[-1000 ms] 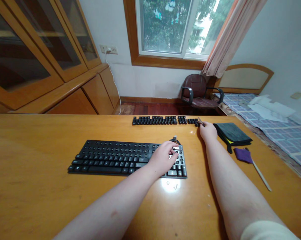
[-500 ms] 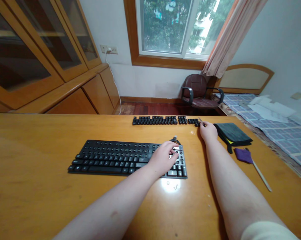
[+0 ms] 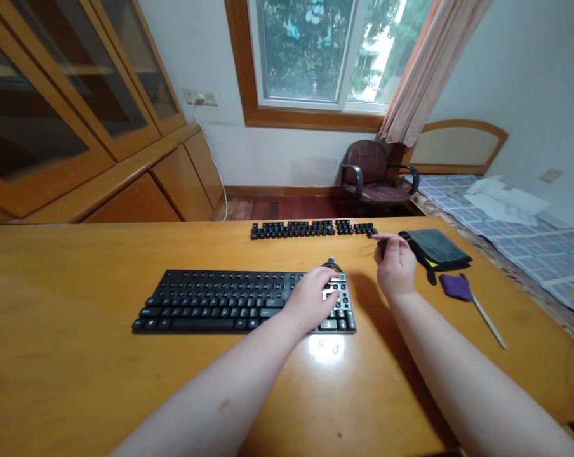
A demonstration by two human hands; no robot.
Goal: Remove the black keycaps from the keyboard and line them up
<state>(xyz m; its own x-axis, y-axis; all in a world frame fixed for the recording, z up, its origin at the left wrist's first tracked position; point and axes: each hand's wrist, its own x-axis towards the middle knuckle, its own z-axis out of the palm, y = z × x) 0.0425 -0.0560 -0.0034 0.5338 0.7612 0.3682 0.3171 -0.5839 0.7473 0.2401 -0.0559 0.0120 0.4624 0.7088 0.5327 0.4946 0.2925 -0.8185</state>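
A black keyboard [image 3: 211,311] lies on the wooden table, its upper rows stripped of keycaps while the lower rows keep theirs. My left hand [image 3: 313,295] rests over its right part, fingers apart and slightly curled, covering some of the keys. Raised above the table to the right, my right hand [image 3: 395,266] is closed around a wire keycap puller [image 3: 381,244]; thin wires stick out to its left. Just beyond that hand, removed keycaps [image 3: 294,230] stand in rows along the table's far edge. Behind my left fingertips lies the keyboard's coiled cable [image 3: 332,263].
On the right lie a dark folded cloth [image 3: 437,246], a purple cloth [image 3: 456,287] and a pale thin stick [image 3: 491,324]. Past the table stand a maroon armchair [image 3: 369,168] and a bed [image 3: 529,235]. A glass-door cabinet [image 3: 91,155] fills the left side.
My right hand has lifted and drawn back from the right end of the keycap rows, with the puller in it. My left hand stays on the keyboard. The view has shifted slightly.
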